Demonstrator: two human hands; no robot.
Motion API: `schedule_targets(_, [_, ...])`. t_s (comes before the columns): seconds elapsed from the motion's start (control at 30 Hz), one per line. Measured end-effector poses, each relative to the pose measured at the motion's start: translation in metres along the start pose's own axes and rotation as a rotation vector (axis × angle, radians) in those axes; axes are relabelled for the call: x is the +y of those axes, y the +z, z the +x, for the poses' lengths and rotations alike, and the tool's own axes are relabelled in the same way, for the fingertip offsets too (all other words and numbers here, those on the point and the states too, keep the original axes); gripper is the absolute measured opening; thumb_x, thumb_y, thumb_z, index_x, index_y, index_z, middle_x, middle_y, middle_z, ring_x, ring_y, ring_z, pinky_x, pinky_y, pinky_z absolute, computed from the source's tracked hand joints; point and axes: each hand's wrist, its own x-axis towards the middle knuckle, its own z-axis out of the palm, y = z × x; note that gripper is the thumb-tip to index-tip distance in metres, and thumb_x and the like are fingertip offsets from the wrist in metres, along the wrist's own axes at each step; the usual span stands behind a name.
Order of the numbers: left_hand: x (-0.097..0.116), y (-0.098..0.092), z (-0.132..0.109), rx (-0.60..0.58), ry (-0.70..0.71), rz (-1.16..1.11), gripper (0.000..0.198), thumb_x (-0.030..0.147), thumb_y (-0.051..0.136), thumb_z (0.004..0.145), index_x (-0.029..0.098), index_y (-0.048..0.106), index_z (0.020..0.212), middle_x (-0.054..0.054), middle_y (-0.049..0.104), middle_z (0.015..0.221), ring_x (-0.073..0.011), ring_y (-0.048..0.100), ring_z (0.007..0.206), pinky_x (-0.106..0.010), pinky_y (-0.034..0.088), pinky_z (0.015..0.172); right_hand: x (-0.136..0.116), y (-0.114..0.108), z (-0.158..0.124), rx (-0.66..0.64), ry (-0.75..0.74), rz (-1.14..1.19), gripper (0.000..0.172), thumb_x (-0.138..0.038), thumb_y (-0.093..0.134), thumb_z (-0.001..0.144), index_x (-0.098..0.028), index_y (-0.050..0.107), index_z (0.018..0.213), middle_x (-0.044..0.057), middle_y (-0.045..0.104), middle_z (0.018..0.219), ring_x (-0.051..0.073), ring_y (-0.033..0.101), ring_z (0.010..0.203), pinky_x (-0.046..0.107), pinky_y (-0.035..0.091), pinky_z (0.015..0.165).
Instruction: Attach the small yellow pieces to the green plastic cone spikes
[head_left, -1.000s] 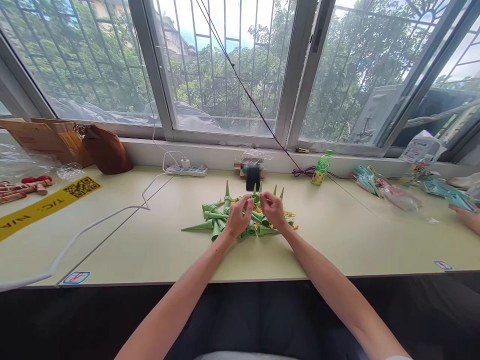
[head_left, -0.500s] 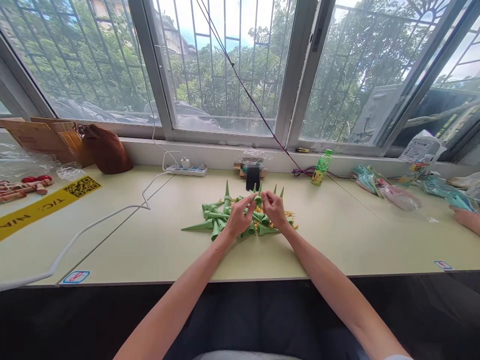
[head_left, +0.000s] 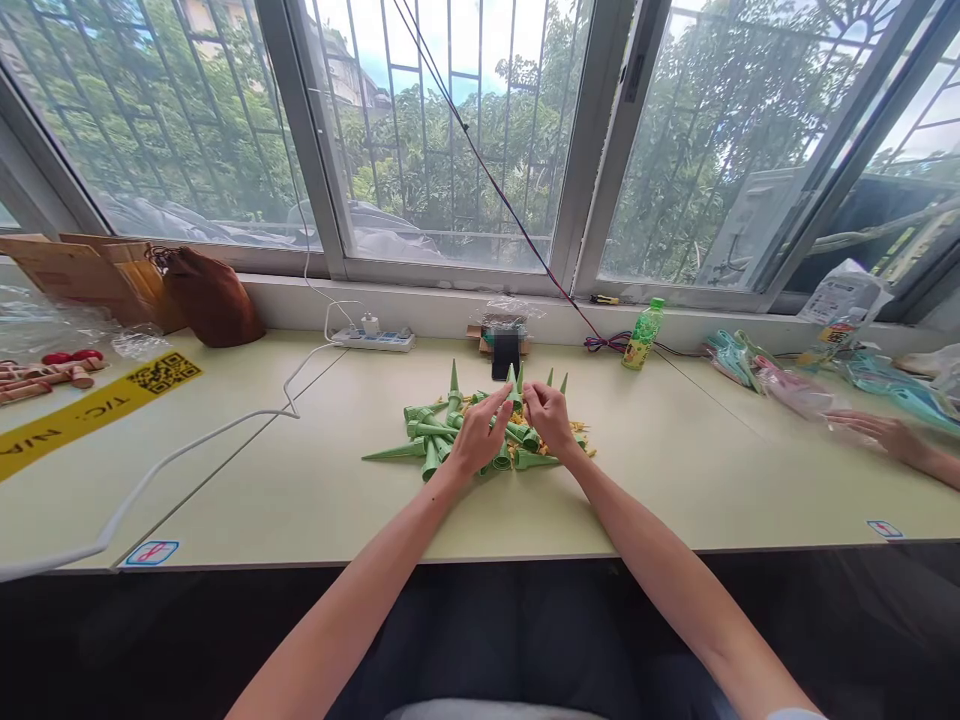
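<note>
A heap of green plastic cone spikes (head_left: pixel 435 437) lies on the pale table (head_left: pixel 315 490) in front of me, mixed with small yellow bits (head_left: pixel 581 432). My left hand (head_left: pixel 480 435) rests over the heap with its fingers pinched around one green cone (head_left: pixel 513 398) at the top. My right hand (head_left: pixel 547 415) meets it from the other side, fingers curled on the same cone. A few cones stand upright behind the hands.
A black phone (head_left: pixel 505 355) stands behind the heap. A white power strip (head_left: pixel 373 340) and cable, a brown pouch (head_left: pixel 210 298), cardboard, yellow tape and a green bottle (head_left: pixel 643 336) lie about. Another person's hand (head_left: pixel 881 435) reaches among plastic bags at the right.
My hands have stayed at the top of the heap, their fingers shifting slightly on the cone. The other person's hand at the right has moved further in over the table.
</note>
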Motion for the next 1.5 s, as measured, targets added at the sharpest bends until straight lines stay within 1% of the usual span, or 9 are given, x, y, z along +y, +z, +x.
schedule_targets(0.07, [0.001,0.000,0.000,0.033,-0.034,0.002,0.041,0.039,0.035,0.101,0.019,0.057,0.130,-0.010,0.064,0.126,-0.0233,0.059,0.119,-0.040,0.048,0.101,0.000,0.001,-0.001,-0.007,-0.007,-0.015,0.045,-0.054,0.046,0.092,-0.021,0.041,0.061,-0.005,0.037,0.047,0.011,0.035,0.046,0.025,0.028,0.047])
schedule_targets(0.17, [0.002,0.001,0.002,0.094,-0.087,-0.014,0.041,0.041,0.034,0.101,0.019,0.056,0.128,-0.010,0.067,0.119,-0.0212,0.065,0.105,-0.036,0.052,0.090,0.000,0.002,-0.001,-0.026,-0.021,-0.036,0.045,-0.056,0.046,0.091,-0.021,0.043,0.062,-0.005,0.036,0.049,0.011,0.034,0.048,0.025,0.027,0.047])
schedule_targets(0.27, [0.000,0.002,0.003,0.145,-0.119,-0.009,0.040,0.042,0.034,0.101,0.017,0.059,0.118,-0.011,0.068,0.114,-0.0206,0.065,0.099,-0.032,0.053,0.081,0.000,0.002,-0.002,-0.037,-0.035,-0.044,0.045,-0.056,0.045,0.092,-0.021,0.043,0.063,-0.005,0.035,0.051,0.010,0.033,0.049,0.025,0.026,0.047])
schedule_targets(0.37, [-0.002,0.002,0.004,0.151,-0.126,0.026,0.039,0.043,0.033,0.101,0.017,0.063,0.102,-0.010,0.067,0.105,-0.0200,0.063,0.095,-0.031,0.051,0.077,0.001,0.002,-0.002,-0.035,-0.038,-0.035,0.045,-0.055,0.045,0.092,-0.021,0.042,0.063,-0.004,0.034,0.052,0.010,0.032,0.049,0.025,0.026,0.047])
schedule_targets(0.47, [-0.003,0.003,0.004,0.121,-0.121,0.036,0.038,0.042,0.033,0.101,0.018,0.062,0.094,-0.009,0.065,0.096,-0.0190,0.061,0.089,-0.031,0.050,0.075,0.000,0.002,-0.002,-0.043,-0.044,-0.020,0.045,-0.055,0.046,0.092,-0.021,0.040,0.063,-0.004,0.033,0.053,0.010,0.031,0.050,0.025,0.026,0.047])
schedule_targets(0.6, [-0.003,0.004,0.004,0.090,-0.102,0.013,0.034,0.041,0.036,0.100,0.017,0.061,0.096,-0.008,0.064,0.094,-0.0190,0.061,0.087,-0.031,0.051,0.076,0.000,0.003,-0.003,-0.050,-0.050,-0.019,0.047,-0.057,0.046,0.091,-0.021,0.039,0.061,-0.004,0.032,0.053,0.010,0.030,0.050,0.025,0.026,0.047])
schedule_targets(0.8, [-0.005,0.003,0.003,0.087,-0.077,0.003,0.028,0.038,0.042,0.098,0.017,0.060,0.099,-0.008,0.064,0.095,-0.0189,0.061,0.086,-0.030,0.052,0.072,0.002,0.003,-0.003,-0.057,-0.036,-0.018,0.045,-0.056,0.046,0.091,-0.021,0.045,0.064,-0.004,0.035,0.051,0.011,0.033,0.050,0.025,0.027,0.048])
schedule_targets(1.17, [-0.006,0.003,0.003,0.077,-0.041,-0.014,0.020,0.032,0.048,0.096,0.018,0.060,0.105,-0.007,0.062,0.096,-0.0175,0.063,0.085,-0.029,0.054,0.070,0.002,0.002,-0.003,-0.064,-0.022,-0.023,0.044,-0.056,0.045,0.092,-0.020,0.049,0.067,-0.004,0.038,0.050,0.011,0.035,0.049,0.025,0.028,0.048])
schedule_targets(1.5, [-0.012,0.003,0.002,0.087,0.024,0.004,0.022,0.026,0.053,0.093,0.019,0.060,0.113,-0.006,0.060,0.096,-0.0158,0.062,0.082,-0.028,0.054,0.072,0.001,0.002,-0.002,-0.045,-0.015,-0.010,0.044,-0.052,0.046,0.092,-0.020,0.041,0.062,-0.005,0.036,0.048,0.010,0.034,0.047,0.024,0.027,0.048])
